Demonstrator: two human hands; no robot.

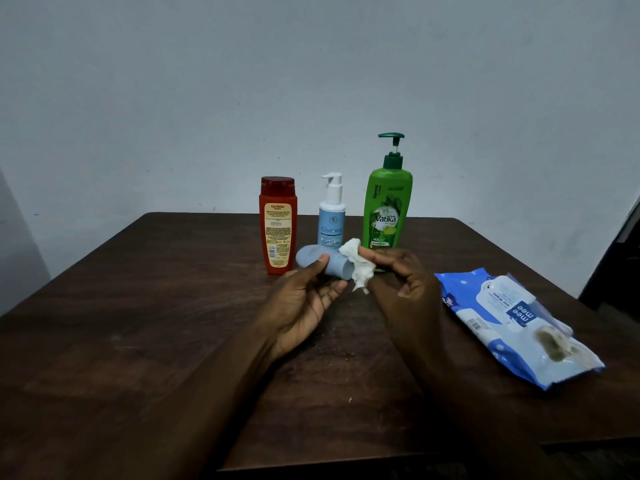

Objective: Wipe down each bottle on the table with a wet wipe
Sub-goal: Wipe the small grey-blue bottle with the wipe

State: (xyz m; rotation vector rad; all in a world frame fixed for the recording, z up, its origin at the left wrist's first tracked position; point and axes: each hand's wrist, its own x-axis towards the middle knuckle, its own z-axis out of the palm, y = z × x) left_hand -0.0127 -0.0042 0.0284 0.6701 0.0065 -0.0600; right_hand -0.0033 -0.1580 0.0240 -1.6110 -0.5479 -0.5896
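1. Your left hand point(304, 306) holds the small grey-blue bottle point(313, 259) on its side above the tabletop point(138, 323). It sits just in front and to the left of the green pump bottle point(386, 209).
2. Your left thumb lies over the small bottle, and the fingers point(332, 289) curl under it, grasping it.
3. Your right hand point(405, 282) pinches a crumpled white wipe point(356, 265) in its fingers point(374, 258). The wipe touches the right end of the small bottle, directly in front of the green pump bottle's base.
4. The green pump bottle stands upright toward the far edge of the tabletop.
5. The light blue pump bottle point(331, 216) stands upright just left of the green one, not touching it.
6. The red bottle point(278, 226) stands upright further left, its printed label facing you.
7. The wipes pack point(512, 323) lies flat, well to the right of the green pump bottle and nearer to you. It has a brownish stain on its near end.
8. A pale wall point(242, 81) rises behind the green pump bottle.
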